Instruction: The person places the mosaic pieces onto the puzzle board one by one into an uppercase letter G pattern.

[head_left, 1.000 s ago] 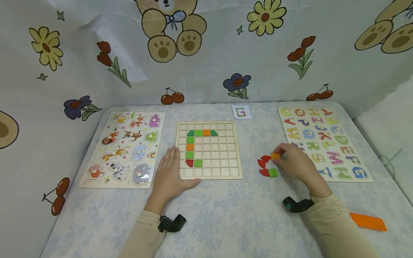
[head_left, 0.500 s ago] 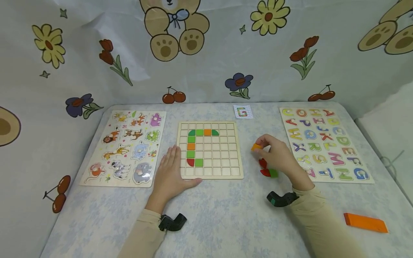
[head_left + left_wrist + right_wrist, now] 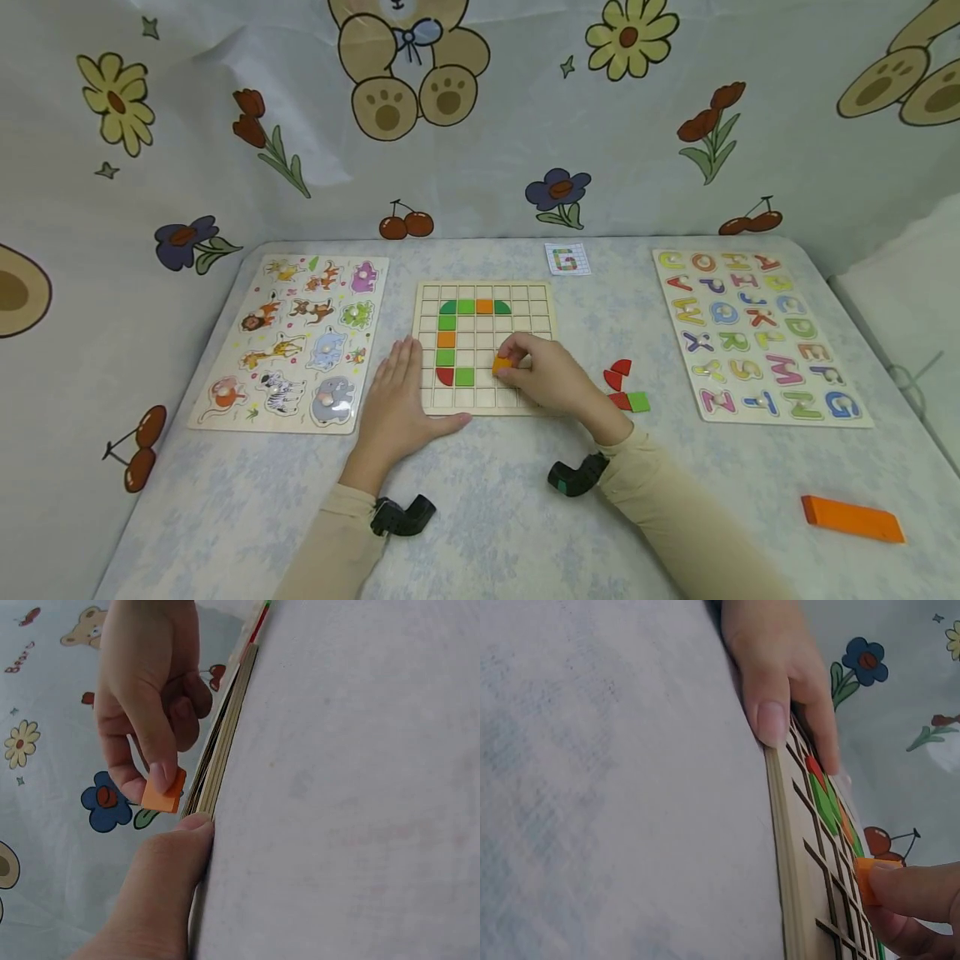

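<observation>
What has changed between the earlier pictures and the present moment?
The right hand has carried the orange piece leftward, from beside the loose red pieces to over the grid board. It still pinches this piece and has not let go. The left hand stays at the board's left side, and the pieces in the grid and the loose green square look unmoved.

Right hand (image 3: 551,375) went left, carrying the orange square (image 3: 501,364) from beside the loose red pieces (image 3: 612,380) to over the grid board (image 3: 533,323). Letter board (image 3: 745,331) got its near-left corner uncovered, too.
</observation>
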The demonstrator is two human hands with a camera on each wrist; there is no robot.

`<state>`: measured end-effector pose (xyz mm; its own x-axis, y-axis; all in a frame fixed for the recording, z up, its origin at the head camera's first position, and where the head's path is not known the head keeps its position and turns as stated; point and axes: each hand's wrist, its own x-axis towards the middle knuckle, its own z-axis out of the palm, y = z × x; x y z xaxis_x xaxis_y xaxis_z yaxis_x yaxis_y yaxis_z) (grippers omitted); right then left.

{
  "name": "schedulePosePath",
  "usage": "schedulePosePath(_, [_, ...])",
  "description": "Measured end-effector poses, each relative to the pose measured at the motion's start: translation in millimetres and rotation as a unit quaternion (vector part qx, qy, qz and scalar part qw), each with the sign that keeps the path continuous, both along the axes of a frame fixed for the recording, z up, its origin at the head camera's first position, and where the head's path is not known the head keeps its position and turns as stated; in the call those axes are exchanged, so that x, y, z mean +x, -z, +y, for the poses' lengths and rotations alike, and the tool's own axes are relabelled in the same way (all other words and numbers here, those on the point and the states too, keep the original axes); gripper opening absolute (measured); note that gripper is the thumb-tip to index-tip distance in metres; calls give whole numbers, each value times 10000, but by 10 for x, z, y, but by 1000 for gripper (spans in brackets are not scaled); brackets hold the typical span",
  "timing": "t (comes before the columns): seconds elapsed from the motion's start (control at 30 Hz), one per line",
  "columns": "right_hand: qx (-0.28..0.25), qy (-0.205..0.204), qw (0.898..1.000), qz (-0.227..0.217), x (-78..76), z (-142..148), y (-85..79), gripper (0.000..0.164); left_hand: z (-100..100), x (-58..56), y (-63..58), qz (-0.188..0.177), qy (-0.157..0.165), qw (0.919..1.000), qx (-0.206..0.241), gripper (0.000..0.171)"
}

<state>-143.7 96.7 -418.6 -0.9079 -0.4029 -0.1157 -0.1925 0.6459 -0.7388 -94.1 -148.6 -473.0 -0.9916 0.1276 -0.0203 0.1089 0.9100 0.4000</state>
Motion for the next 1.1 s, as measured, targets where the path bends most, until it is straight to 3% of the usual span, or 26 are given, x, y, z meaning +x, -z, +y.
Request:
schedulePosePath(0.43, [394,-153,9974,580,1,-242,108,12,-4,-3,-7,79,28,10000,1,135])
schedulePosePath(0.83, [557,-169,9968,550,50,-233,116,16,2,-1,-9,59,21,10000,27,135])
schedulePosePath(1.1, [791,-442,9918,900,128,-146,87,18,8,14,-26,122,8,9998,134,135])
